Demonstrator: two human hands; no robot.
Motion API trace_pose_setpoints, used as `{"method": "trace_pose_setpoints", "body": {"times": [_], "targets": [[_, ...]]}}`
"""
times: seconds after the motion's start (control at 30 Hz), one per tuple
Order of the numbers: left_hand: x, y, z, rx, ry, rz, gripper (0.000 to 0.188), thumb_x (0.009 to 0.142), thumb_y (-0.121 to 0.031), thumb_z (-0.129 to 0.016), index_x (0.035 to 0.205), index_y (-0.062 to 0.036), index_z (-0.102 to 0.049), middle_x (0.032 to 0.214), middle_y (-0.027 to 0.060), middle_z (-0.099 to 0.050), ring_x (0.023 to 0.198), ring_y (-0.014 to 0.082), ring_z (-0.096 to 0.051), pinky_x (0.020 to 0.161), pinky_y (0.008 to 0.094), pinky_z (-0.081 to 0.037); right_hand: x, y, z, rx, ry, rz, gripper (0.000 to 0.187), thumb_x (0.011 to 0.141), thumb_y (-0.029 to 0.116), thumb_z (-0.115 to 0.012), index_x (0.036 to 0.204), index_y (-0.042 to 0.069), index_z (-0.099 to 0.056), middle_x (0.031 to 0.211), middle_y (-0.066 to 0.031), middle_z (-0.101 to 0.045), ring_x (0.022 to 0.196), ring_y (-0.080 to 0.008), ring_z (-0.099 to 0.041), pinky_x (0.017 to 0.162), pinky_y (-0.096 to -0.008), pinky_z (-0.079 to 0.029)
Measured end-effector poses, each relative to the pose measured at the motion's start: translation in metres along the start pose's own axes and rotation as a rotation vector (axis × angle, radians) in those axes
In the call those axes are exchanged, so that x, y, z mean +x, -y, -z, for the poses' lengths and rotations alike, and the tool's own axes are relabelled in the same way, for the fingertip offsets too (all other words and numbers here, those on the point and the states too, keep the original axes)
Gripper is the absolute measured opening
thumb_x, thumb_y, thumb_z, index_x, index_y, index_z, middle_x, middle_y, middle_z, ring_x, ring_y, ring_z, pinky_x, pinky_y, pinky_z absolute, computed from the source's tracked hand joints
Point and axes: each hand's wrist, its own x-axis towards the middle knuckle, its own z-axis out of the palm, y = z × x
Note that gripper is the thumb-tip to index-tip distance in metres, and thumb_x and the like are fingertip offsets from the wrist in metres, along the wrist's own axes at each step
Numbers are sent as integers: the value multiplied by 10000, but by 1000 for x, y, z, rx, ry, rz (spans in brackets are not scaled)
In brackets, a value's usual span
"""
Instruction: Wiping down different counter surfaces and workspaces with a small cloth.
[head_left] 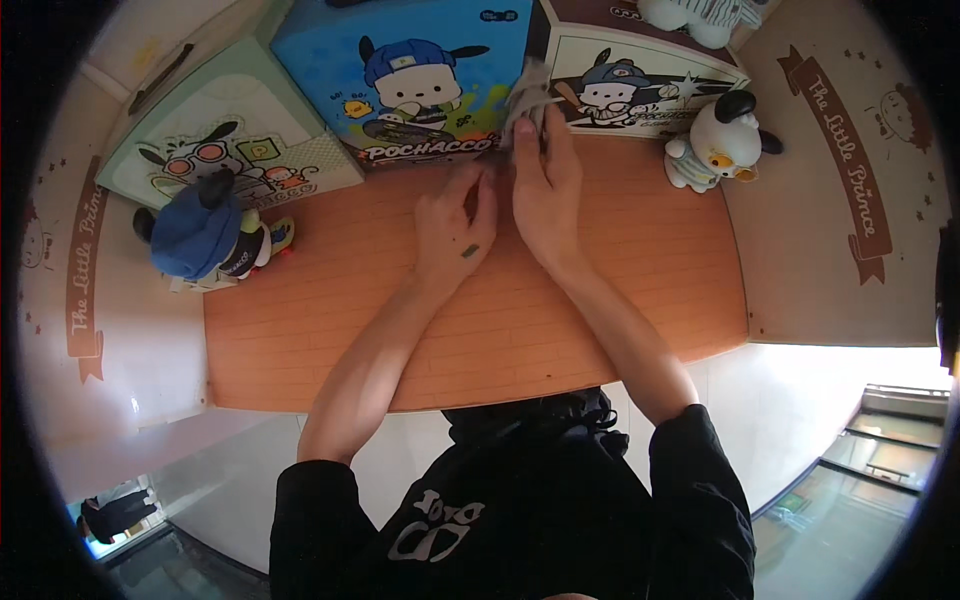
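Observation:
My right hand [548, 195] reaches to the back middle of the shelf, its fingers closed on a grey, crumpled, cloth-like thing [528, 92]. That thing is blurred and stands out in front of the gap between a blue box [300, 50] and a dark brown and cream box [690, 75]. Close by on the left, my left hand [450, 222] has its fingers curled in, near the lower edge of the blue box. Its fingertips are partly hidden, so what they hold, if anything, does not show. A small dark green mark is on the back of this hand.
A toy dog figure in a blue cap [195, 235] stands at left, before a pale green box [250, 110]. Another white dog figure [705, 145] stands at right. Printed side walls [840, 280] flank the wood-patterned shelf [640, 260]. A striped plush figure [705, 18] sits atop the brown box.

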Motion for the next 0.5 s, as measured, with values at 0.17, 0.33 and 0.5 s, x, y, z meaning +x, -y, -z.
{"method": "trace_pose_setpoints", "body": {"times": [0.17,0.33,0.5], "targets": [[-1,-7,-4,-32,5,-4,166,1042,-68,-667,1141,-64,-799,932,33,-793,656,194,-591,610,324,-476,-16,-15,21,-230,160,-269,221,1104,139,-599,1219,-8,-718,968,-215,-753,827,-435,-656,772,-496,-542],[3,-8,-4,-53,29,26,164,1063,-83,-660,1142,-69,-803,880,13,-777,646,161,-572,608,305,-464,-1,-16,44,-435,230,-201,167,1060,113,-627,1097,-15,-727,985,-240,-768,828,-459,-657,751,-516,-531],[1,-6,3,-81,18,97,174,1081,-99,-654,1157,-78,-808,846,8,-761,649,150,-565,605,299,-456,-8,22,88,-352,253,-370,288,1043,112,-627,1279,34,-772,1164,-193,-806,944,-411,-689,817,-483,-562]]}}
